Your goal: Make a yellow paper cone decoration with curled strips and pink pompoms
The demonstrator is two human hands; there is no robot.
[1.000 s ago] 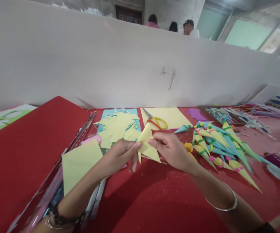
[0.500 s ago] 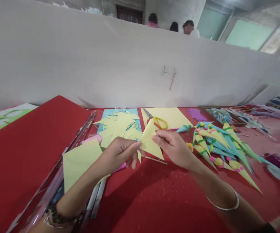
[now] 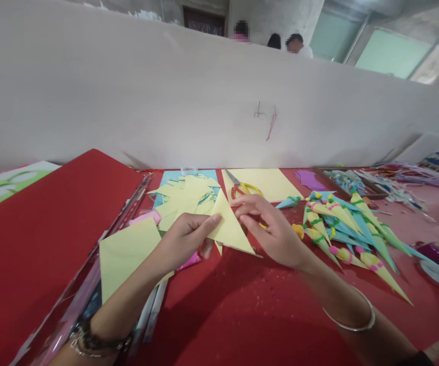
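My left hand point(image 3: 189, 236) pinches a folded triangle of yellow paper point(image 3: 231, 229) between thumb and fingers, its point facing up and away. Just to the right of the paper, my right hand point(image 3: 271, 229) has its fingers apart and seems to hold nothing. Behind it lie scissors point(image 3: 246, 189) with red and yellow handles, partly covered by that hand. Cut yellow paper pieces point(image 3: 183, 195) form a loose pile beyond my left hand. Under my left forearm is a flat yellow sheet point(image 3: 130, 254).
Finished-looking yellow and blue paper cones point(image 3: 341, 223) with coloured trim are heaped at the right. A large red board point(image 3: 59, 244) lies at the left. Purple paper point(image 3: 308, 180) and a tray point(image 3: 372, 190) of bits sit near the white partition point(image 3: 204, 107). Several people are beyond it.
My right hand has let go of the yellow paper and moved slightly right, its fingers opening. The paper has shifted a little left, staying in my left hand.
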